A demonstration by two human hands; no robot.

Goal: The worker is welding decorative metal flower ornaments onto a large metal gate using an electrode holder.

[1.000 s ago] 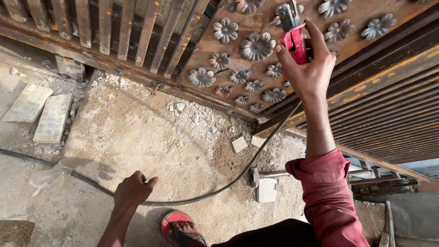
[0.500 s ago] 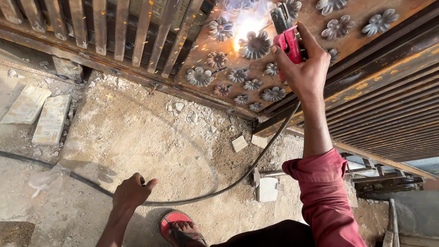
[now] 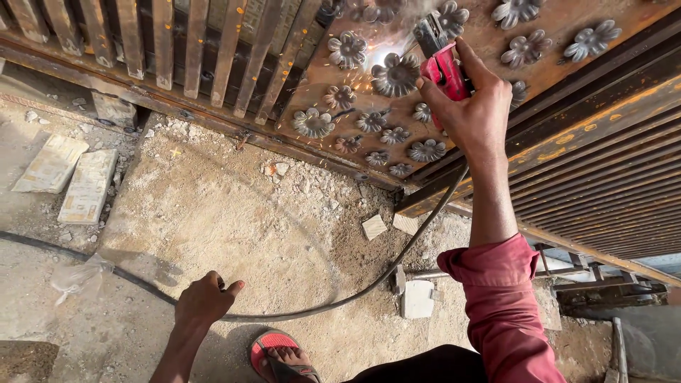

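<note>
The bright glare at the tip of the welding holder is smaller and whiter than it was half a second ago, and a second ago there was no light at all and the holder stood a little apart from the metal. So the arc was struck within the last second and is burning now, with thin smoke rising above it; the weld on this flower looks under way, not finished.

The right hand is clamped around the red grip of the holder, fingers wrapped tight and thumb along the side, arm stretched up from a red sleeve. Just beyond the hand's fingertips, the tip meets the rusty metal gate beside a metal flower, one of many flowers fixed on the panel around and below the hand. A black cable drops from under the hand, runs past the wrist and curves across the ground.

The left hand has barely shifted. It rests low on the sandy ground, fingers curled loosely together, knuckles down, just above where the cable passes; I cannot tell whether it touches the cable. Close beside it, toward the body, is a foot in a red sandal. Small stone pieces lie under the right forearm.
</note>
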